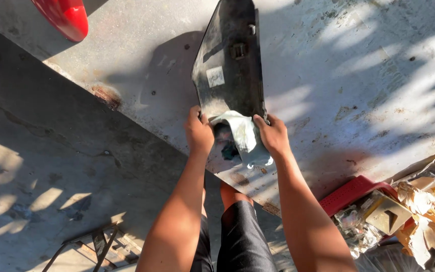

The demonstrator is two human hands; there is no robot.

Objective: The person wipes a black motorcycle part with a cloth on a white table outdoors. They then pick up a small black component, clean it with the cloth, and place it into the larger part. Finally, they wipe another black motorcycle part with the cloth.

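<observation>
Black plastic panel (230,65) propped up on the worn table (358,75).
My left hand (198,133) grips its bottom edge, right hand (274,136) clutches a pale rag (243,135) against it.

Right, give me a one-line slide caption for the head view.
Both hands, left hand and right hand, grip a dark plastic panel and pale rag over a worn concrete slab.
</observation>
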